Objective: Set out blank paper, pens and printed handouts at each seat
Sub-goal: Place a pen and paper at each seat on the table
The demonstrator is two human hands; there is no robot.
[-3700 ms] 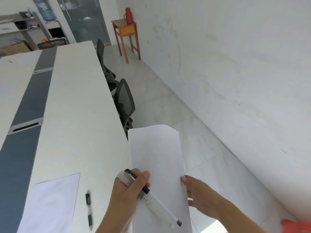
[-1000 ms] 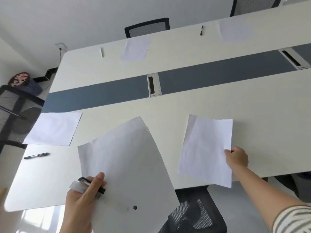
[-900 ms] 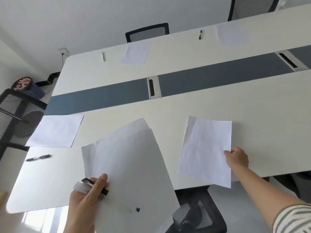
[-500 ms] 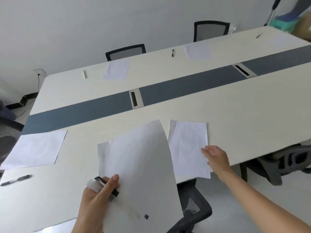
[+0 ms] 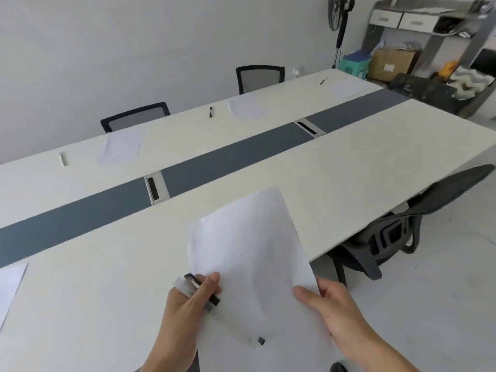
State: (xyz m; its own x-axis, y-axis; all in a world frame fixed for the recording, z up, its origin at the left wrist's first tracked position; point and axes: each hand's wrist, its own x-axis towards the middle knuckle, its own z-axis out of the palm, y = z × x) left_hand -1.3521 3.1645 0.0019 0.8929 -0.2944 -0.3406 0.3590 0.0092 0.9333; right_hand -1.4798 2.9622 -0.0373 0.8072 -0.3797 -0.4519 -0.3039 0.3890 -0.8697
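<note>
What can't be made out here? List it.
- Head view: pens in the left hand: lower barrels hidden behind the held paper.
- Sheet at the left: cut off by the frame edge.
- Far sheets: too small to tell printed from blank.

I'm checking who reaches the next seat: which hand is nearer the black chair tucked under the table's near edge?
Right. The right hand holds the paper's edge on the chair's side; the left hand is across the paper.

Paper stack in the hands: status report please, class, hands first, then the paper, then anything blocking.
Left hand grips pens and paper stack. Right hand pinches stack's right edge. Stack held above table. Nothing in the way.
</note>
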